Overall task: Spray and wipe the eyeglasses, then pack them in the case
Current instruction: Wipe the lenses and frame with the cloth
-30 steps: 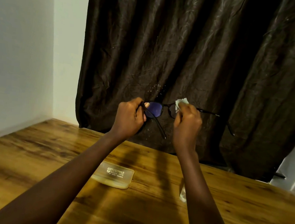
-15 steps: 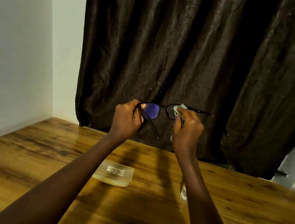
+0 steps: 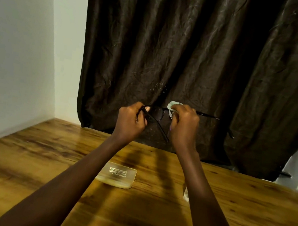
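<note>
Still wiping, not yet packing.
Above the table and the case, our left hand gripped the eyeglasses at one corner; our right hand had slid inward, pinching the cloth on the other lens.

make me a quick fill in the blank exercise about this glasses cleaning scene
1. The left hand grips one end of the eyeglasses while the right hand presses a pale ____ against a lens.
2. The translucent ____ with printed lettering lies on the wooden table.
3. Behind both hands hangs a dark brown ____.
Missing words: cloth; case; curtain.
</note>
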